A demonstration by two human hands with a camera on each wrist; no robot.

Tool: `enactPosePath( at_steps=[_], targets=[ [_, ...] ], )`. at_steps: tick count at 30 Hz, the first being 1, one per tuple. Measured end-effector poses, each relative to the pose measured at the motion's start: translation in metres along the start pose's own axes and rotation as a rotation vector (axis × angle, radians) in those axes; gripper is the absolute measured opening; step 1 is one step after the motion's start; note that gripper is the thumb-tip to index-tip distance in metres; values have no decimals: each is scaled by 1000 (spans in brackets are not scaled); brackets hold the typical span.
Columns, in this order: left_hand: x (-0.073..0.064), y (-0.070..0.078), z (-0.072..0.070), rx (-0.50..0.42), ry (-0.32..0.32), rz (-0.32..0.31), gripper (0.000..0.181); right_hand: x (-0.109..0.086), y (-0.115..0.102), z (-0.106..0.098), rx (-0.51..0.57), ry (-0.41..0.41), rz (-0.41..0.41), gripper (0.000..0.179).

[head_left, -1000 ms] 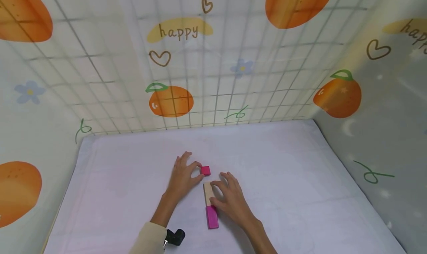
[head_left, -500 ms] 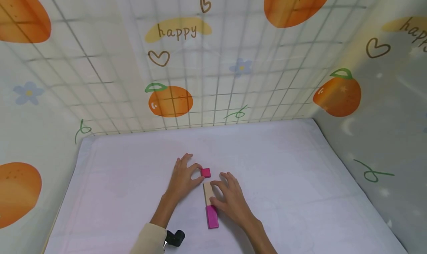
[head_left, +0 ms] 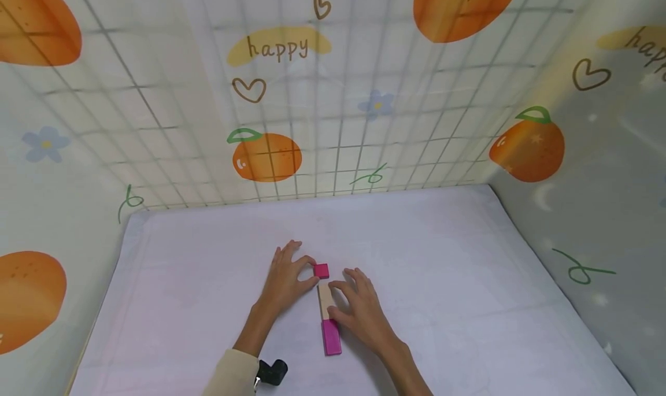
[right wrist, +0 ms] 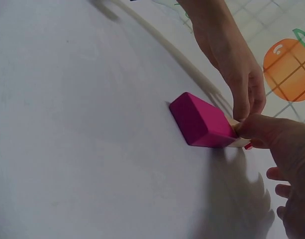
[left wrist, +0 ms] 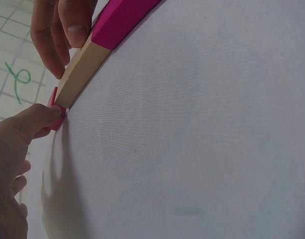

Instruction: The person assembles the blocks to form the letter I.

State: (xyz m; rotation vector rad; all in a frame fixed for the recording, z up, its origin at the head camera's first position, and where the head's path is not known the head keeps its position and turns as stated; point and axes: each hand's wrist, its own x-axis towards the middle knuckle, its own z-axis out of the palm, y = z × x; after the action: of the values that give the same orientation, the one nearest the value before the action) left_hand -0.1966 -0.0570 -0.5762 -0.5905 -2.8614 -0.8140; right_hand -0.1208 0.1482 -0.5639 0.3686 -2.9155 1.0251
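Note:
My left hand (head_left: 283,277) pinches a small pinkish-red block (head_left: 321,271) between thumb and index finger. That block is just beyond the far end of a plain wooden block (head_left: 325,301); in the left wrist view it appears close against that end. A magenta block (head_left: 330,338) lies in line at the wooden block's near end. With curved thumb and index finger, my right hand (head_left: 361,312) holds the wooden block along its right side. The right wrist view shows the thumb (right wrist: 259,127) on the wood, mostly hiding it behind the magenta block (right wrist: 199,122).
White cloth covers the table (head_left: 442,269). A patterned curtain (head_left: 333,95) with oranges hangs over a wire grid at the back and along both sides. A black device (head_left: 273,372) sits at the left wrist, beside the beige sleeve (head_left: 232,373).
My left hand has drawn the pinkish-red block slightly nearer, narrowing the gap to the wooden block. The right hand and the other two blocks stay almost where they were.

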Motion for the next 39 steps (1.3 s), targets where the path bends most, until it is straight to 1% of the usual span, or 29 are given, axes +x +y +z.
enactPosePath(
  at_steps=[7,15,22,30,35,39],
  targets=[
    [-2,1,-2,-7,-2,5,27,-1,1,1,-9,8,-11,42],
    [-3,1,-2,-17,-15,-13,26,-1,-1,0,-4,8,-13,42],
    [-4,1,-2,-13,7,-1,27,-1,-2,1,2,5,-8,42],
    [-5,2,-3,-5,-4,-17,27,-2,-3,1,-7,13,-23,41],
    [-6,3,-5,-6,-3,-20,32,-2,-3,-1,-24,18,-41,41],
    [-8,1,-7,29,-4,-16,40,-2,-1,-5,-7,63,-80,41]
  ],
)
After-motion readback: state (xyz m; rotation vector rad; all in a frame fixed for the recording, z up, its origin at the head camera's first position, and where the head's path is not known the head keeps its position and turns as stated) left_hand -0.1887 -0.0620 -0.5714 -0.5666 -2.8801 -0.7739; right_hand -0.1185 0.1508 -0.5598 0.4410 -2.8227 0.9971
